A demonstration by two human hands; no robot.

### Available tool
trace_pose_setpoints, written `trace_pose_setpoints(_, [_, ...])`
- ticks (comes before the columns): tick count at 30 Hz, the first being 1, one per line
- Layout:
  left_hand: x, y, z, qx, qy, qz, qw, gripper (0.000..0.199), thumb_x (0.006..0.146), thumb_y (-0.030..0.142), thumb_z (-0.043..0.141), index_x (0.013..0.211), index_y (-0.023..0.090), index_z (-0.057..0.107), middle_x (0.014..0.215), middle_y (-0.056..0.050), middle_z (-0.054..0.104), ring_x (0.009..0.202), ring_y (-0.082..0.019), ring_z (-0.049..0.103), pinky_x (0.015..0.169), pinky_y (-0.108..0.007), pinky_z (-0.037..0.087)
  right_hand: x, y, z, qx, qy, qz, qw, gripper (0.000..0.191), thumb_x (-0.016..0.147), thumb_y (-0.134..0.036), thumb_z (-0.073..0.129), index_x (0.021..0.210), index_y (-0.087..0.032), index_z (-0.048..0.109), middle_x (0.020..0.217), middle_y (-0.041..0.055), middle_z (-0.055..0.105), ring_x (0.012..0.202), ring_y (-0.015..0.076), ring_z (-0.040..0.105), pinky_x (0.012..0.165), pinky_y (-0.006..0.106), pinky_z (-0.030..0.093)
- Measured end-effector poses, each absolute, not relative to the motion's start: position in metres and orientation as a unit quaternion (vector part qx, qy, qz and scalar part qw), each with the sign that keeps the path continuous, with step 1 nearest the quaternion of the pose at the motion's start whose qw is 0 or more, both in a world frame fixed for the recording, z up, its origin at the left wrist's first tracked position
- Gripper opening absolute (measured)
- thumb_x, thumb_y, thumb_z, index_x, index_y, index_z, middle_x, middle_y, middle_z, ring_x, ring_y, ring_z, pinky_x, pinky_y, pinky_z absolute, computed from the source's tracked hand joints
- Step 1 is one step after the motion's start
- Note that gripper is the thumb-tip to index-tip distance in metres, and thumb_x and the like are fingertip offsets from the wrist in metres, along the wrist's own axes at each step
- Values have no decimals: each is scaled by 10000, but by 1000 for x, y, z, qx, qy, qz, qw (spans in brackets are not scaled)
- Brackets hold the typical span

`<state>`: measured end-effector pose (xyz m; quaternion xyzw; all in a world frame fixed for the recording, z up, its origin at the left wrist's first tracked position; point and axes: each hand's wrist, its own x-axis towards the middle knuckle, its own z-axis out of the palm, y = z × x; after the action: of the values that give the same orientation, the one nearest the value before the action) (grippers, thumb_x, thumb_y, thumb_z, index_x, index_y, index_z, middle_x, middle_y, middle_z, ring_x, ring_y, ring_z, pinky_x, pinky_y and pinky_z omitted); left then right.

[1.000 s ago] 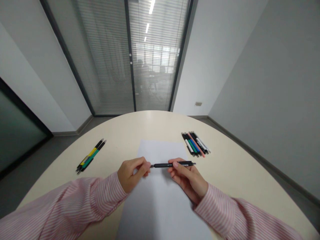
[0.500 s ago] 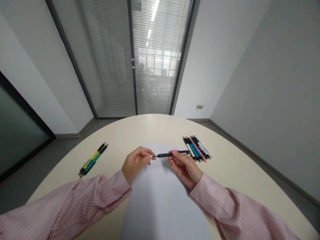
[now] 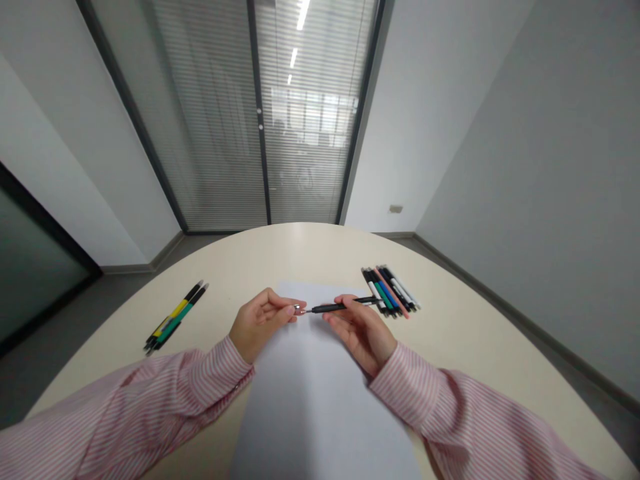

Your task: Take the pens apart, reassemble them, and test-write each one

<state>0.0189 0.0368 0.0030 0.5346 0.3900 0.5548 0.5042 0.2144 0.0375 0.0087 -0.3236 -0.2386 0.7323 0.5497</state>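
My right hand (image 3: 364, 333) holds a black pen (image 3: 327, 308) level above the white paper (image 3: 320, 400), its thin refill end pointing left. The fingertips of my left hand (image 3: 263, 320) pinch a small silvery tip piece (image 3: 299, 310) at the end of that refill; whether the two touch is too small to tell. Beyond my right hand lies a row of several pens (image 3: 390, 292) in black, white, green, blue and pink. Left of my left hand lie a yellow and black pen (image 3: 175, 313) and a green and black pen (image 3: 184, 315), side by side.
The round cream table (image 3: 225, 267) extends around the paper. Behind it stand a glass partition with blinds (image 3: 305, 167) and a grey wall (image 3: 550, 167) with a small socket plate (image 3: 395, 209).
The silvery piece in my left fingertips shows more clearly now, and my left hand sits slightly further left. The whole view has shifted a little.
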Motion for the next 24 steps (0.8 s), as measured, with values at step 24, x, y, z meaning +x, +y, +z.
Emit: trace_pose_setpoints(24, [3,52,-8,817,414,396,66,314,744,138,545,1057,147,571,744,1,583,553,-87,518,554,-199,455,216,41,5,-355,-198,708,578,106,667,-174,727,716,-114,655,653,86,711,596,144,690,583,157,577])
